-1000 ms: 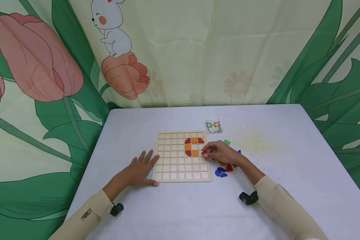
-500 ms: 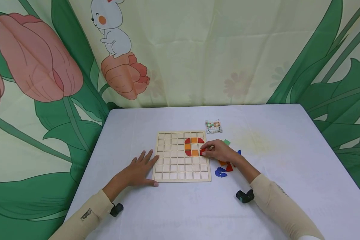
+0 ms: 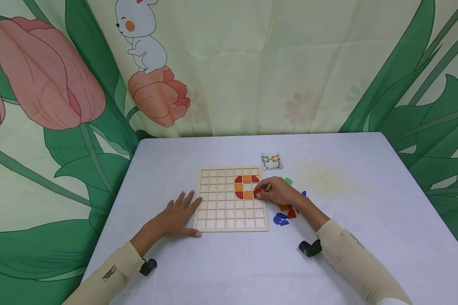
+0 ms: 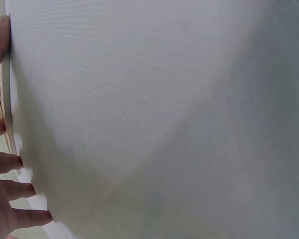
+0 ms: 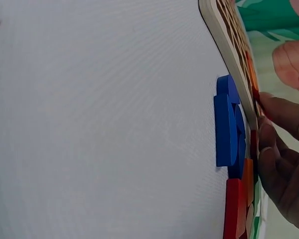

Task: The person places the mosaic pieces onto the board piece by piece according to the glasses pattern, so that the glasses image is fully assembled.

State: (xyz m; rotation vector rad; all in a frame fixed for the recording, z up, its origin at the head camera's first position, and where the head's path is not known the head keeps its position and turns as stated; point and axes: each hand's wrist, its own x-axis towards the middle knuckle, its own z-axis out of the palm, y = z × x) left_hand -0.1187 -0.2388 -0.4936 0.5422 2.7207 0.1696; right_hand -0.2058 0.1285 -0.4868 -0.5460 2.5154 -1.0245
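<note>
A wooden grid board (image 3: 221, 207) lies on the table, with red rounded pieces and orange square pieces (image 3: 248, 194) set in cells at its upper right. My right hand (image 3: 276, 190) pinches a red piece (image 3: 257, 193) between thumb and fingers, over a cell at the board's right side beside the lower orange square. In the right wrist view the thumb and fingertips are right at the board's edge. My left hand (image 3: 177, 216) is spread flat on the table, its index finger and thumb touching the board's left edge; the left wrist view shows the straight fingers (image 4: 20, 190) on the cloth.
Loose blue pieces (image 3: 280, 219), a red piece (image 3: 291, 213), orange pieces (image 3: 283, 207) and a green piece (image 3: 288, 181) lie right of the board, partly under my right hand. A small pattern card (image 3: 272, 161) sits behind the board. A printed curtain (image 3: 252, 84) hangs beyond the table.
My right hand has shifted slightly left, bringing the red piece from the board's right edge in over the cell beside the orange square. The left hand has stayed still.
</note>
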